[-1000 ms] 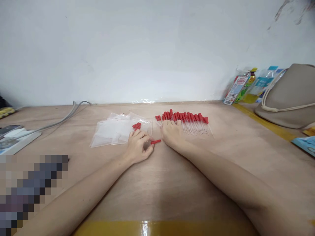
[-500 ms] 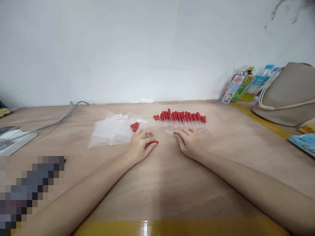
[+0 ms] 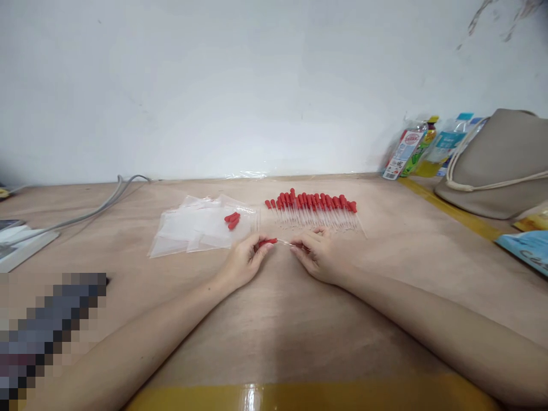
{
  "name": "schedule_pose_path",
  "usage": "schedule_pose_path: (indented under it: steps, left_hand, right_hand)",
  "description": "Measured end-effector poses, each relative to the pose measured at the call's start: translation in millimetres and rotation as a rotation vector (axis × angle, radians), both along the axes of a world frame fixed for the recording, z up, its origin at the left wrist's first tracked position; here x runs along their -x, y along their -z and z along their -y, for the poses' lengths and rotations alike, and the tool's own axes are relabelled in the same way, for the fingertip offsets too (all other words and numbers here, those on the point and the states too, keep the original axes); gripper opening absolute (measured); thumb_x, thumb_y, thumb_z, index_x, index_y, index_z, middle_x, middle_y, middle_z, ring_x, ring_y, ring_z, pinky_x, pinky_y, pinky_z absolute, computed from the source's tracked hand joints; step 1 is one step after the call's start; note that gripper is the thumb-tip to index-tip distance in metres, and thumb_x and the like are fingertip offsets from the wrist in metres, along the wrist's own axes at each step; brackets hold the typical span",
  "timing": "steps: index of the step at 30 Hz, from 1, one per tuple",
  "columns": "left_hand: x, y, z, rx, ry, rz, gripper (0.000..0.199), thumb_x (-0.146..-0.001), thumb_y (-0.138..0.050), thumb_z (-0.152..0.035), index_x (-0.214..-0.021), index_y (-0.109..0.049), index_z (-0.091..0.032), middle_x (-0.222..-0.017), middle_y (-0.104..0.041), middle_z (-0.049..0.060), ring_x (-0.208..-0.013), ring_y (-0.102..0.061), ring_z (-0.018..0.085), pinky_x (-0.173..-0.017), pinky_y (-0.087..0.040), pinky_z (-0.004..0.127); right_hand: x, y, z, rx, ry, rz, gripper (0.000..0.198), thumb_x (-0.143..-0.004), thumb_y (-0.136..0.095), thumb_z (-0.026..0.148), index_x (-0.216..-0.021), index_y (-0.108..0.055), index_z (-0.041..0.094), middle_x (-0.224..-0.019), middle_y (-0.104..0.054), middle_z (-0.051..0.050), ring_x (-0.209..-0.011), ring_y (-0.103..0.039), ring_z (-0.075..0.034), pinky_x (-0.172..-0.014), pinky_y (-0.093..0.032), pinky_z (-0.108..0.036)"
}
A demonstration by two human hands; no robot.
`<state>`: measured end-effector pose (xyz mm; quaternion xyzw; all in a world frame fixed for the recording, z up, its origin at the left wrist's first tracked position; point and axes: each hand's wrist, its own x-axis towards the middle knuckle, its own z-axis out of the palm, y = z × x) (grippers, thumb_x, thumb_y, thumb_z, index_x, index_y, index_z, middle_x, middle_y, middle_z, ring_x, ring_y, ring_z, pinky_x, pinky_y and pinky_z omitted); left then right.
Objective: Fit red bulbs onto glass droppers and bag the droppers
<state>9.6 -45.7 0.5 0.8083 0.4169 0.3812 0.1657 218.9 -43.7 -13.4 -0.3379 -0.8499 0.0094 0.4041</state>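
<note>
Between thumb and fingers, my left hand (image 3: pixel 248 256) pinches a red rubber dropper bulb (image 3: pixel 269 242). A thin clear glass tube (image 3: pixel 284 242) is gripped by my right hand (image 3: pixel 315 253), its end at the bulb's mouth; whether it is inside the bulb I cannot tell. Just beyond the hands lies a row of droppers (image 3: pixel 317 208), red bulbs toward the wall and clear tubes toward me. Several loose red bulbs (image 3: pixel 232 220) rest on overlapping clear plastic bags (image 3: pixel 188 225), behind my left hand.
A grey cable (image 3: pixel 103 204) crosses the table's left side, near a white object (image 3: pixel 32 245). Part of the lower left is pixelated. On the right stand drink bottles (image 3: pixel 445 148), a carton (image 3: pixel 402 154) and a beige bag (image 3: pixel 500 165). Yellow tape (image 3: pixel 205 397) runs along the front edge.
My hands have come together, bringing the glass tube from beside the dropper row to the red bulb's mouth. My left fingers have closed more around the bulb.
</note>
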Motion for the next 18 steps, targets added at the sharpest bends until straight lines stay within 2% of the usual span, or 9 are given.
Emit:
schedule_pose_path:
  steps: [9,15,18]
  left_hand:
    - [2.5,5.0,-2.9,0.066,0.072,0.039,0.020,-0.085,-0.048,-0.031,-0.092,-0.061,-0.017,-0.082,-0.065,0.001,-0.071,-0.059,0.013,-0.066,-0.047,0.024]
    - [2.0,2.3,-0.6,0.053,0.119,0.028,0.019,-0.085,-0.049,-0.030,-0.091,-0.061,-0.017,-0.083,-0.065,0.002,-0.074,-0.059,0.014,-0.069,-0.047,0.026]
    - [2.6,2.2,-0.2,0.066,0.124,-0.001,0.020,-0.086,-0.048,-0.032,-0.090,-0.061,-0.017,-0.080,-0.064,0.002,-0.070,-0.057,0.013,-0.065,-0.047,0.025]
  right_hand:
    - [-2.3,-3.6,-2.6,0.040,-0.097,0.064,0.014,-0.087,-0.043,0.021,-0.086,-0.057,0.018,-0.072,-0.059,0.001,-0.064,-0.050,-0.010,-0.075,-0.027,-0.031]
    - [-3.9,-2.4,-4.5,0.033,-0.084,0.094,0.016,-0.087,-0.043,0.022,-0.087,-0.059,0.020,-0.071,-0.060,0.001,-0.064,-0.051,-0.010,-0.074,-0.026,-0.031]
    - [-5.2,-5.8,-4.0,0.024,-0.068,0.135,0.018,-0.087,-0.042,0.021,-0.087,-0.060,0.019,-0.072,-0.061,0.001,-0.064,-0.051,-0.010,-0.073,-0.025,-0.031]
